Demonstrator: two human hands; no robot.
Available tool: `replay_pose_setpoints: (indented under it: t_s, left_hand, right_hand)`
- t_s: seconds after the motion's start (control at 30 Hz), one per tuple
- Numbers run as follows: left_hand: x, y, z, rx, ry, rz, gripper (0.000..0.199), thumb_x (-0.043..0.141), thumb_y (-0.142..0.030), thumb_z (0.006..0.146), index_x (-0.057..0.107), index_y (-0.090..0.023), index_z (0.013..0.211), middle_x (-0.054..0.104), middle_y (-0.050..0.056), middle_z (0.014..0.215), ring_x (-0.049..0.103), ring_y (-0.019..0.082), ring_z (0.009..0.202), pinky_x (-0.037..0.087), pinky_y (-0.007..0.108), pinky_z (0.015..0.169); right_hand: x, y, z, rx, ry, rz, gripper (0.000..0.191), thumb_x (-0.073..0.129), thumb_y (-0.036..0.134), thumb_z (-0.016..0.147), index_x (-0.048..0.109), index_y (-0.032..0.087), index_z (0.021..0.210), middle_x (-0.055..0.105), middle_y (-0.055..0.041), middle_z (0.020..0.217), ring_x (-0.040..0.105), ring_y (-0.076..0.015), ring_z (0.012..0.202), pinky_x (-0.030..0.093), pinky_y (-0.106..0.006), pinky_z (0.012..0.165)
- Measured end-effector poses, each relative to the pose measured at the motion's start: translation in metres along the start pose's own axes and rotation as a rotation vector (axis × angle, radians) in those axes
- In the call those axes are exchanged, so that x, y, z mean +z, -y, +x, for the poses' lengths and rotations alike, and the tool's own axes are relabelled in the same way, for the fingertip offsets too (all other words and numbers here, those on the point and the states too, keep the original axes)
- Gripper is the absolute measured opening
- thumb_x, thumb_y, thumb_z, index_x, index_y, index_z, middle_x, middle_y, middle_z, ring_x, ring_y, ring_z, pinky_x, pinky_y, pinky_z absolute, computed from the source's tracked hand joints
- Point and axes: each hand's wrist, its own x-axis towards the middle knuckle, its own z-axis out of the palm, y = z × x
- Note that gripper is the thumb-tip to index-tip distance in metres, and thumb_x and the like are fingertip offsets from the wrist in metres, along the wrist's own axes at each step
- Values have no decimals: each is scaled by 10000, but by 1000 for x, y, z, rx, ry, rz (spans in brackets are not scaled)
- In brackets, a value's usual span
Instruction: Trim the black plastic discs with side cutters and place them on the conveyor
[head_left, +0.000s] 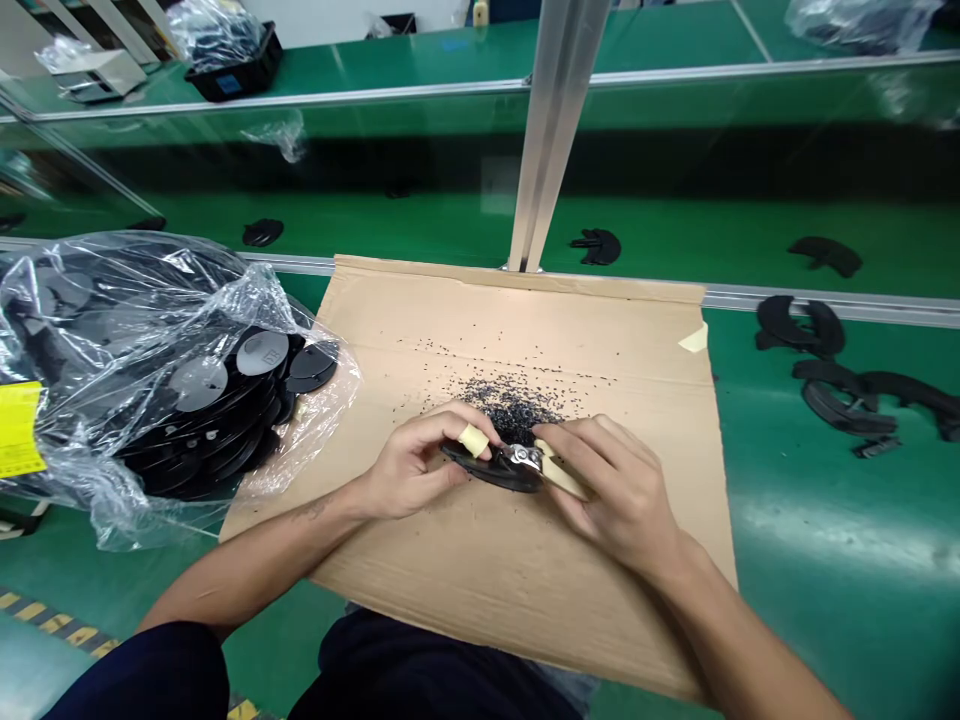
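My left hand [421, 455] pinches the left side of a round black plastic part [501, 474], with a strip of pale tape wrapped round one finger. Closed round the light-coloured handles of a pair of cutting pliers [564, 476] is my right hand [619, 485]. The metal jaws of the pliers lie against the upper edge of the black part, near my left fingertips. Just beyond both hands, a heap of tiny black plastic bits [517, 402] is scattered over the cardboard sheet [517, 570].
To the left, a clear plastic bag [247, 300] spills a stack of black discs [217, 440]. Curved black parts [801, 325] lie on the green bench at right. A metal post [551, 130] rises behind the cardboard. A black bin [236, 70] stands at the back left.
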Motion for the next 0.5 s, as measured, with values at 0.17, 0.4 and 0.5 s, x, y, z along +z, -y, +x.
replay_pose_setpoints:
  t_s: [0.17,0.4,0.5]
  left_hand:
    - [2,3,-2,-4,-7,-38,44,633,-189,939,660,-168,968,683,85,1043,666,159,958,565,289,825]
    - [8,5,-4,-11,-41,-69,68,663,-243,932,647,-178,937,695,83,1010,676,161,928,585,300,811]
    - [9,6,-5,-2,-43,-83,74,662,-248,933,641,-177,935,692,81,1008,677,158,925,585,295,808]
  right_hand:
    - [-1,3,-1,-19,-18,-73,155,585,184,944,650,128,1074,711,-85,853,582,-170,710,457,-314,634]
    - [-3,8,0,-30,-27,-201,155,544,161,961,685,156,1026,713,-56,783,567,-157,668,459,-308,622]
    - [-4,9,-1,-40,-48,-208,149,551,141,954,686,134,1016,706,-55,760,557,-152,648,455,-304,607]
